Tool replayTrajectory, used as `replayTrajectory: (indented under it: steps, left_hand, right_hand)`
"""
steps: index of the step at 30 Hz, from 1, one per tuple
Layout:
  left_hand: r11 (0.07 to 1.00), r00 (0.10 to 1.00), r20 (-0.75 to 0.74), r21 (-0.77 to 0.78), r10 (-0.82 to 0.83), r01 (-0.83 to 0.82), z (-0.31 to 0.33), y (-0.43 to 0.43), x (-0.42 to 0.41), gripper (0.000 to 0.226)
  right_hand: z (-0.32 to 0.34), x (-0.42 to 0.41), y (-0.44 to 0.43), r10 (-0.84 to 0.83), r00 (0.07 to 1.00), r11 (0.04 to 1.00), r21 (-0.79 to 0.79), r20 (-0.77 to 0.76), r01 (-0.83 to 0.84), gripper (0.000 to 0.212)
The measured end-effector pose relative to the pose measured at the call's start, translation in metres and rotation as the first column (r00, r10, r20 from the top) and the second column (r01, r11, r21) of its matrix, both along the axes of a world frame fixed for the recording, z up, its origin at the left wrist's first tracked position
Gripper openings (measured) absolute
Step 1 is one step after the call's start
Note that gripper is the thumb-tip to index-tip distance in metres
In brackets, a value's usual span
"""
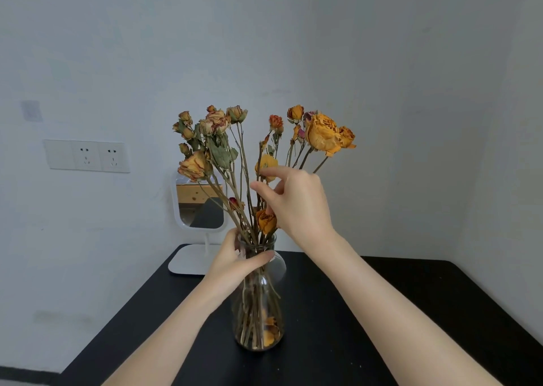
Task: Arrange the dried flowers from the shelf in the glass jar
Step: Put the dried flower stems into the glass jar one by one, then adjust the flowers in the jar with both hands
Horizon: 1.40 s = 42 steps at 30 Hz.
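A clear glass jar (258, 306) stands upright on the black table (382, 312), filled with dried flowers (223, 150) on long stems; orange and yellow heads fan out above it. My left hand (235, 261) is wrapped around the jar's neck. Higher up, my right hand (296, 200) pinches some stems in the middle of the bunch with thumb and fingers, right beside a small orange bloom (266, 221). A large orange bloom (323, 134) leans to the right. Loose petals lie in the jar's bottom.
A small white-framed mirror (199, 206) on a white base stands behind the jar at the table's far left corner. The wall carries a white socket plate (86, 155) on the left. Bare black tabletop surrounds the jar.
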<state>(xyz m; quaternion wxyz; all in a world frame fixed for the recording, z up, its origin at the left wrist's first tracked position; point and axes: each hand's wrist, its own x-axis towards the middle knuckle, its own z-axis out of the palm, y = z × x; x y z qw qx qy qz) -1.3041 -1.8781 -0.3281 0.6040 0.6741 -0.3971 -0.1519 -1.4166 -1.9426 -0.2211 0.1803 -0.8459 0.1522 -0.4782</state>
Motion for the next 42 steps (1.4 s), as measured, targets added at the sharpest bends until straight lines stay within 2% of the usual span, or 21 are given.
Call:
replayTrajectory:
  steps: [2, 5, 8, 9, 11, 14, 16, 17, 20, 24, 27, 29, 31, 34, 38, 42]
  left_hand:
    - [0.999, 0.999, -0.028, -0.032, 0.028, -0.029, 0.002, 0.005, 0.003, 0.053]
    - [0.994, 0.995, -0.002, -0.059, 0.097, -0.097, 0.007, 0.012, 0.008, 0.037]
    - [0.99, 0.988, 0.07, -0.044, 0.14, -0.137, 0.015, 0.015, 0.011, 0.03]
    - [0.991, 0.988, 0.085, -0.04, 0.129, -0.126, 0.018, 0.015, 0.011, 0.026]
    - [0.996, 0.992, 0.093, -0.01, 0.088, -0.088, 0.023, 0.014, 0.013, 0.023]
    - [0.999, 0.995, 0.098, 0.038, 0.007, -0.011, 0.029, 0.014, 0.016, 0.021]
    - [0.997, 0.992, 0.125, 0.081, -0.022, 0.012, 0.032, 0.014, 0.019, 0.023]
    - [0.995, 0.99, 0.139, 0.094, -0.026, 0.013, 0.034, 0.013, 0.02, 0.022]
    - [0.998, 0.99, 0.14, 0.066, -0.018, 0.009, 0.038, 0.011, 0.021, 0.012]
    - [0.999, 0.99, 0.136, -0.017, -0.032, 0.035, 0.043, 0.01, 0.022, 0.011]
    - [0.999, 0.988, 0.155, -0.047, -0.008, 0.016, 0.05, 0.009, 0.022, 0.01]
    - [0.995, 0.988, 0.151, -0.09, -0.031, 0.044, 0.052, 0.01, 0.024, 0.017]
    - [0.994, 0.986, 0.155, -0.081, -0.058, 0.071, 0.05, 0.014, 0.025, 0.028]
    - [1.0, 0.993, 0.119, 0.008, 0.005, -0.006, 0.038, 0.019, 0.03, 0.04]
    - [0.997, 0.992, 0.123, 0.076, -0.033, 0.024, 0.033, 0.023, 0.031, 0.036]
    - [0.995, 0.989, 0.124, 0.07, -0.084, 0.076, 0.035, 0.019, 0.026, 0.032]
  right_hand:
    - [-0.01, -0.01, -0.001, 0.05, 0.995, 0.999, 0.004, 0.084, -0.051, 0.032]
    - [-0.032, -0.027, -0.006, 0.118, 0.974, 0.993, 0.007, 0.194, -0.121, 0.016]
    - [-0.057, -0.034, -0.021, 0.073, 0.958, 0.967, 0.217, 0.277, -0.137, 0.017]
    - [-0.062, -0.034, -0.028, 0.047, 0.971, 0.941, 0.315, 0.233, -0.121, 0.015]
    - [-0.067, -0.031, -0.041, 0.095, 0.995, 0.869, 0.487, 0.006, -0.086, 0.007]
    - [-0.069, -0.018, -0.053, 0.36, 0.883, 0.771, 0.629, -0.302, -0.1, 0.052]
    - [-0.069, -0.007, -0.052, 0.458, 0.818, 0.748, 0.648, -0.349, -0.142, 0.066]
    - [-0.069, -0.002, -0.052, 0.491, 0.808, 0.731, 0.659, -0.326, -0.179, 0.065]
    - [-0.065, 0.01, -0.05, 0.536, 0.827, 0.667, 0.686, -0.17, -0.292, 0.043]
    - [-0.058, 0.015, -0.05, 0.483, 0.873, 0.683, 0.651, -0.064, -0.331, 0.004]
    - [-0.055, 0.017, -0.055, 0.47, 0.882, 0.66, 0.653, 0.028, -0.372, 0.002]
    - [-0.054, 0.015, -0.057, 0.484, 0.872, 0.633, 0.66, 0.07, -0.405, 0.012]
    - [-0.058, 0.013, -0.06, 0.513, 0.858, 0.624, 0.672, 0.032, -0.398, 0.029]
    - [-0.065, 0.01, -0.063, 0.549, 0.834, 0.61, 0.712, -0.063, -0.348, 0.046]
    - [-0.065, 0.011, -0.062, 0.592, 0.792, 0.614, 0.72, -0.15, -0.323, 0.028]
    - [-0.066, 0.015, -0.059, 0.561, 0.817, 0.633, 0.705, -0.135, -0.318, 0.024]
